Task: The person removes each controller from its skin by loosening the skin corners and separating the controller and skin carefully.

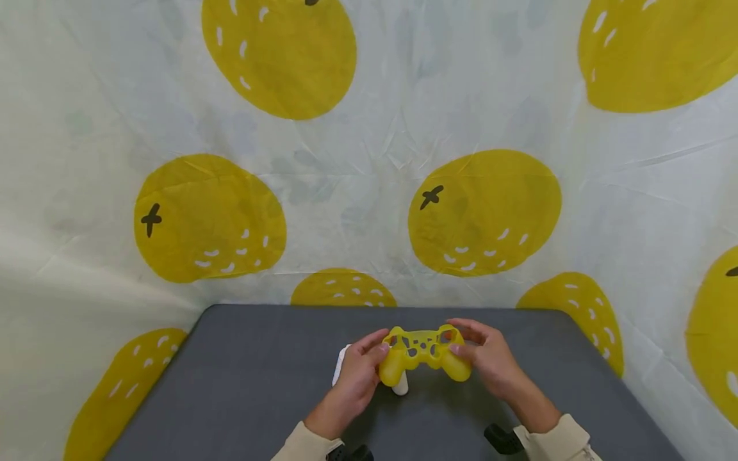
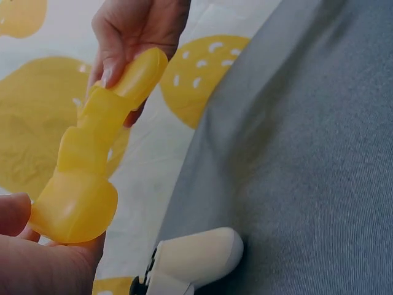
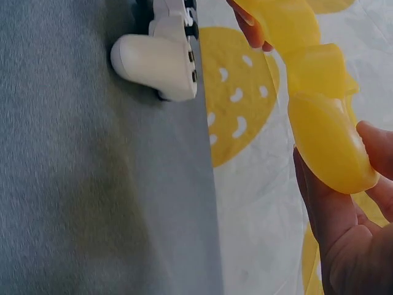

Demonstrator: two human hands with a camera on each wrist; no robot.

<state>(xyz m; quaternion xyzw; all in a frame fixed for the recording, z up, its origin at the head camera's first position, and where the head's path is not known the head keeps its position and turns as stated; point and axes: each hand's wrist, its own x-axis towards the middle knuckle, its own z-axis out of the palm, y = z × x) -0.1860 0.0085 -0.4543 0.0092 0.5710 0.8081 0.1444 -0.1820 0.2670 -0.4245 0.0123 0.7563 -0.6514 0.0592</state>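
Note:
A yellow silicone game controller cover (image 1: pixel 423 339) with cut-out holes is held up above the table by both hands. My left hand (image 1: pixel 359 371) pinches its left end between thumb and fingers. At the other end, my right hand (image 1: pixel 496 362) grips the cover with the thumb on its front. Below and behind the cover lies a white game controller (image 1: pixel 400 385), partly hidden by the left hand and the cover in the head view. Both wrist views show one rounded white handle of the controller (image 2: pixel 199 255) resting on the table, apart from either hand.
The grey table (image 1: pixel 259 371) reaches back to a white cloth (image 1: pixel 369 147) printed with large yellow fruits, which hangs behind and at the sides. Dark straps with small devices sit on both wrists, below the cream sleeves (image 1: pixel 556 442).

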